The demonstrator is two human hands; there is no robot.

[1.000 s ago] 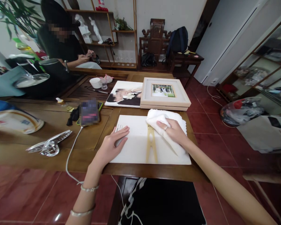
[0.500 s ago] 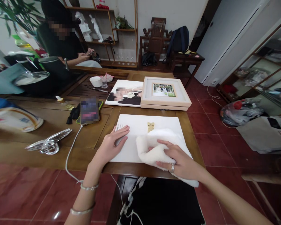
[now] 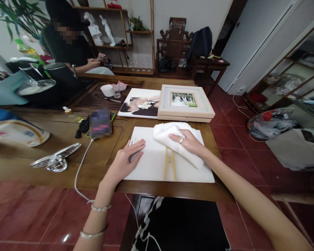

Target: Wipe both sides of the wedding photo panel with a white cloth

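A white board point(image 3: 151, 167) lies face down on the wooden table point(image 3: 54, 139), with a pale wooden stand strip point(image 3: 169, 166) on its back. My left hand point(image 3: 127, 160) rests flat on the board's left side, fingers stretched out. My right hand point(image 3: 188, 142) presses a white cloth point(image 3: 170, 134) onto the board's far right part, fingers laid over it. Just beyond the board sit a wooden photo frame point(image 3: 185, 104) and a photo print point(image 3: 141, 103).
A phone point(image 3: 99, 122) with a white cable point(image 3: 80, 174) lies left of the board, with a silver clip-like object point(image 3: 54, 159) and a round tin point(image 3: 15, 134) further left. Another person point(image 3: 68, 42) sits across the table. A bowl point(image 3: 107, 90), shelves and a chair stand behind.
My right hand swept the cloth from the board's far side down to its near edge, then back up to the far right part. My left hand stayed put.
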